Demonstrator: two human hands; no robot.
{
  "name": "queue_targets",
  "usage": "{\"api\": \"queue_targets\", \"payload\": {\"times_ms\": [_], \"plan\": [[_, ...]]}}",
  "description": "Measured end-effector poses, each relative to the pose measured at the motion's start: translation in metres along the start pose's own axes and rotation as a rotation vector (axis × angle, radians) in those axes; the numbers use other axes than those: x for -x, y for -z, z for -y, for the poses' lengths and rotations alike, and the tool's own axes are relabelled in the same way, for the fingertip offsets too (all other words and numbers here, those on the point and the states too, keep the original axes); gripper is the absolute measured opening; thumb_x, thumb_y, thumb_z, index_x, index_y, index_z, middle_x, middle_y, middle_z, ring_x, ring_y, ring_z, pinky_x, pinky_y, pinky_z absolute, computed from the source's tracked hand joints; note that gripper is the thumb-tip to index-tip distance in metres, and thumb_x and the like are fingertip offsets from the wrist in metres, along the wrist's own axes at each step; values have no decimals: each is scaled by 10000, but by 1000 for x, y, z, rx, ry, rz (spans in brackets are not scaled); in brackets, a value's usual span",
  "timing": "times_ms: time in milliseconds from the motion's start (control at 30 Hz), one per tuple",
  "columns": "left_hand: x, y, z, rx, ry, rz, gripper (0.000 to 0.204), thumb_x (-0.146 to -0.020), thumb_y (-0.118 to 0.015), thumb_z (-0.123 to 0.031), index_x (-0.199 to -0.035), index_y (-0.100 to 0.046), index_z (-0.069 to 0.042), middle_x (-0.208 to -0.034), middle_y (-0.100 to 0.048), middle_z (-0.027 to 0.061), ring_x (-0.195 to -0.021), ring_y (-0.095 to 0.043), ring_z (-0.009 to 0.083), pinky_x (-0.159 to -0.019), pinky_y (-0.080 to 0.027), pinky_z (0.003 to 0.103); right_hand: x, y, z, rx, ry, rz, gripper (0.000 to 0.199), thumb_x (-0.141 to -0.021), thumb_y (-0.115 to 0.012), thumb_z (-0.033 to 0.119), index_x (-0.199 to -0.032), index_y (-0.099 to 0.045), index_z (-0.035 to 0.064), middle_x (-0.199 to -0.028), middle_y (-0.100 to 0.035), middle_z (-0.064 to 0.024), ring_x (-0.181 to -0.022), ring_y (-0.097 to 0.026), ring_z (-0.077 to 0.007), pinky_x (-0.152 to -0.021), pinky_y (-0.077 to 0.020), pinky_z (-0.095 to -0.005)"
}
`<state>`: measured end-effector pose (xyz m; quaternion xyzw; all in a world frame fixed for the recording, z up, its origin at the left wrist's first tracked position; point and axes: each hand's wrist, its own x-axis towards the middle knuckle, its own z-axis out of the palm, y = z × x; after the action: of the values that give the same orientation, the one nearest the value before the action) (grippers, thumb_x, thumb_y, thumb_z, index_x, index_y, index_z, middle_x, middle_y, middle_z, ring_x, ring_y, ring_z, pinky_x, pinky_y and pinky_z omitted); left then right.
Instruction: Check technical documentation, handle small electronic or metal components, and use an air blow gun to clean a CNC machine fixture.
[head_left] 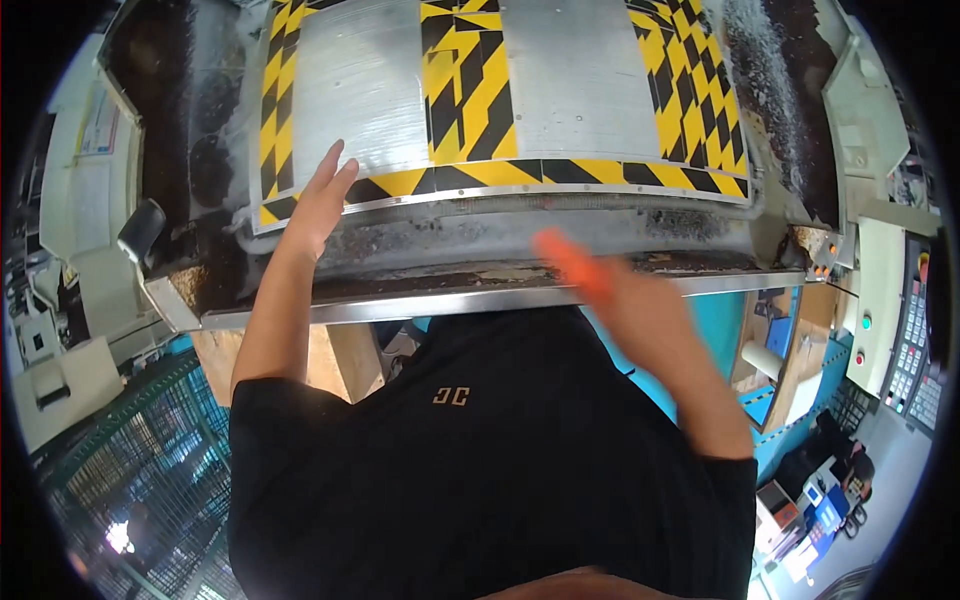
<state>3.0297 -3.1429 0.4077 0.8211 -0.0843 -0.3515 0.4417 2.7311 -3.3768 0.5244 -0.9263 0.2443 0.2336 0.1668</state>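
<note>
My left hand point(322, 205) is at the front left of a flat metal plate point(360, 90), over its yellow-and-black striped tape point(390, 186). The fingers are stretched out with nothing held in them; I cannot tell whether they touch the plate. My right hand point(645, 312) is closed around an orange elongated object point(570, 262), smeared by motion, so its exact kind does not show. The object points up and left, above the dark, worn ledge in front of the plate.
A metal rim point(430, 303) runs along the front, close to my body. The dark machine walls rise on both sides. At the right stands a control panel point(910, 335) with buttons. A wooden block point(340, 362) is below the rim, and green mesh point(150, 490) is lower left.
</note>
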Motion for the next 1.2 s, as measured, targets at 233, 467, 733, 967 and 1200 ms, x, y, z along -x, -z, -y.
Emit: {"api": "queue_targets", "payload": {"times_ms": [233,467,733,967,1200], "plan": [[34,36,20,181,94,-88,696,-962,-551,-455,-1547,-317,-161,-1579,-322,144,-1464,-259,302,-1146,-228,441,-4,8,-138,12,-289,-114,434,-994,-472,433,-1064,-611,27,-889,-690,-242,-840,-672,-439,-724,-520,-514],[0,25,35,171,36,-2,693,-967,-547,-416,-1544,-311,-115,-1573,-328,158,-1475,-252,282,-1173,-184,385,-122,-41,-115,-180,-107,-298,488,-977,-485,433,-1047,-638,-25,-932,-690,-259,-921,-667,-430,-768,-512,-481],[5,-3,13,137,-25,101,682,-978,-552,-412,-1550,-302,-137,-1531,-380,184,-1420,-335,270,-1129,-273,359,-325,-72,-125,-583,-22,-611,427,-959,-496,400,-880,-627,2,-720,-617,-130,-691,-619,-297,-590,-468,-447],[-19,-9,-7,141,15,151,675,-987,-538,-401,-1559,-276,-157,-1570,-308,210,-1456,-291,310,-1165,-226,382,-388,-28,-97,-279,-79,-517,394,-947,-519,355,-942,-641,-19,-839,-703,-229,-725,-710,-342,-566,-531,-471],[-164,23,-26,461,19,56,771,-966,-545,-509,-1563,-232,-133,-1616,-230,136,-1487,-205,348,-1193,-172,486,-226,-33,-28,-282,-33,-258,421,-981,-454,404,-1098,-543,10,-903,-670,-279,-847,-646,-488,-767,-499,-566]]}}
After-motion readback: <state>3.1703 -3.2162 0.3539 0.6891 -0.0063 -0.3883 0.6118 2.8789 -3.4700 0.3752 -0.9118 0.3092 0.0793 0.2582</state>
